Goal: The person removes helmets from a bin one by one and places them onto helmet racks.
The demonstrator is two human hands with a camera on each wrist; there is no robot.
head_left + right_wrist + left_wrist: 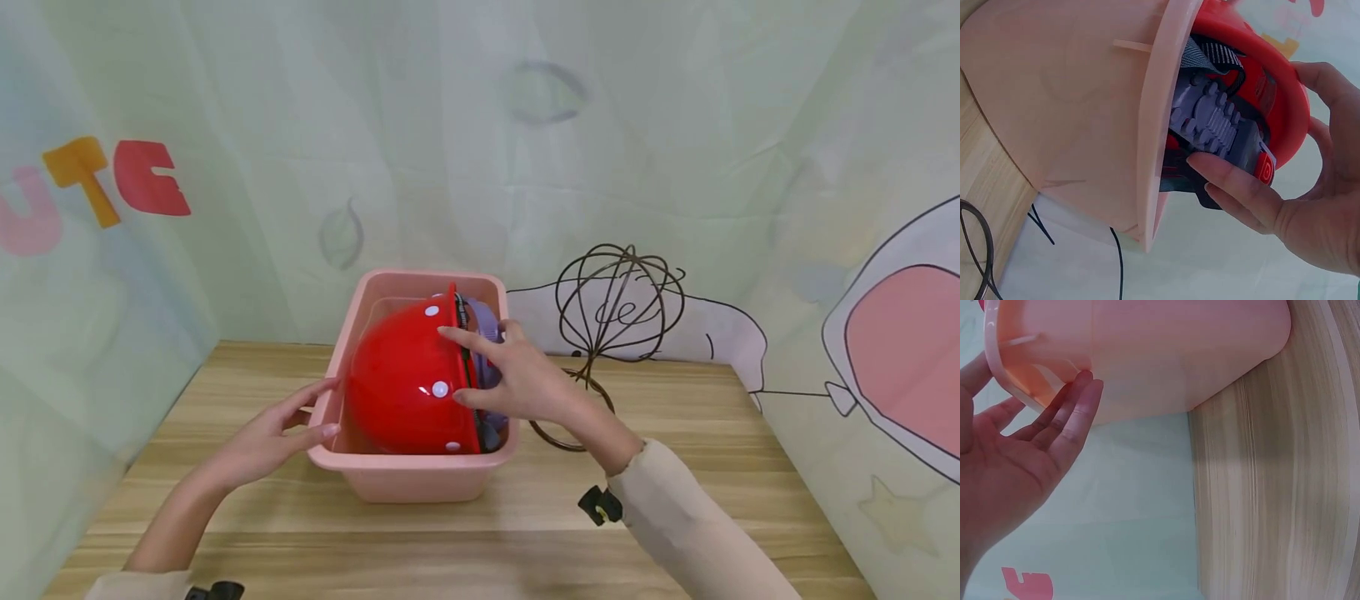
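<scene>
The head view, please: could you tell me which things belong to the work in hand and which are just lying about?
In use:
red helmet, gripped by the right hand
pink tub, touched by the left hand

Lying about:
wire stand
wooden table

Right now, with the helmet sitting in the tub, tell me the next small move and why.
Probably lift the red helmet a little out of the pink tub. The right hand already grips its brim, fingers curled into the grey harness, and the left hand lies open against the tub's rim, seemingly steadying it. The helmet stands on its side.
</scene>
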